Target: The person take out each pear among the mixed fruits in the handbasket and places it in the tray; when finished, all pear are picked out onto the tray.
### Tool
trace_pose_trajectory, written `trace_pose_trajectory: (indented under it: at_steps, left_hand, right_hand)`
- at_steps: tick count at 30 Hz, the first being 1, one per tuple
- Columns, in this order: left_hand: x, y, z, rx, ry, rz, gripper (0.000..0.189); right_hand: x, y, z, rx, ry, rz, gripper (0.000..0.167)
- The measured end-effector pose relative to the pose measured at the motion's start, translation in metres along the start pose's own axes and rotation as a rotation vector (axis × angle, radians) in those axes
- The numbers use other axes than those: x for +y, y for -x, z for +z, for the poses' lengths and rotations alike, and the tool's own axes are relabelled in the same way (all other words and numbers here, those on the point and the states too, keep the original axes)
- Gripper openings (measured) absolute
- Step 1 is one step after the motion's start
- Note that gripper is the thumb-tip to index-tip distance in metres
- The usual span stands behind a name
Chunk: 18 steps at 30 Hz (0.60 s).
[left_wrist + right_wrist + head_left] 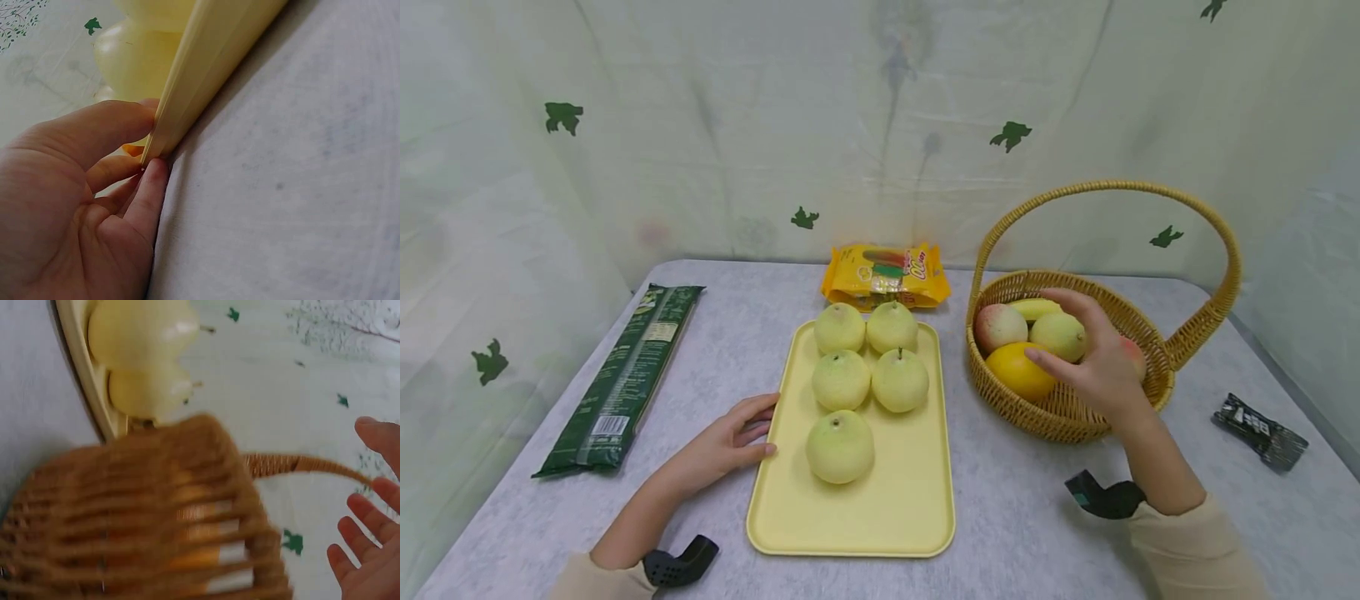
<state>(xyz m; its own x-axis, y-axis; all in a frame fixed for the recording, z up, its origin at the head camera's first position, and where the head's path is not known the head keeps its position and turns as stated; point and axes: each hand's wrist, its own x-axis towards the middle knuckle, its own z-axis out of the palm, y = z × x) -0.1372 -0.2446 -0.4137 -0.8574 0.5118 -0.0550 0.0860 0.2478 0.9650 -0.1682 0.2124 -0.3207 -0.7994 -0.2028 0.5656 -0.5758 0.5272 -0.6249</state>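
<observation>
My left hand (730,440) is at the left side of a yellow tray (891,508). In the left wrist view, the thumb and fingers (134,122) grip the tray's rim. Several round yellow-green pears (840,447) stand on the tray, mostly toward its far end. Over a wicker basket (1052,427) hovers my right hand (1101,367), thumb and fingers apart with nothing between them. Below it in the basket lie a yellow-green pear (1060,335), an orange-yellow fruit (1021,370), a reddish peach (1000,327) and a banana (1033,308). Another reddish fruit (1133,358) is partly hidden behind the hand.
Behind the tray lies a yellow snack packet (887,275). A long green package (625,375) lies along the table's left side, and a small black packet (1260,432) on the right. The basket's tall handle (1108,185) arches over the fruit.
</observation>
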Motion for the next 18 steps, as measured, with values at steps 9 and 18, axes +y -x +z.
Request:
trace_pose_trajectory:
  at_steps: [9, 18]
  left_hand:
    - [0.000, -0.001, 0.000, -0.005, -0.003, 0.008, 0.070]
    - [0.001, 0.001, 0.000, -0.004, 0.000, 0.005, 0.070]
  right_hand:
    - [0.029, -0.003, -0.019, -0.075, -0.115, 0.154, 0.065]
    - [0.048, -0.002, -0.030, -0.153, -0.123, 0.297, 0.067]
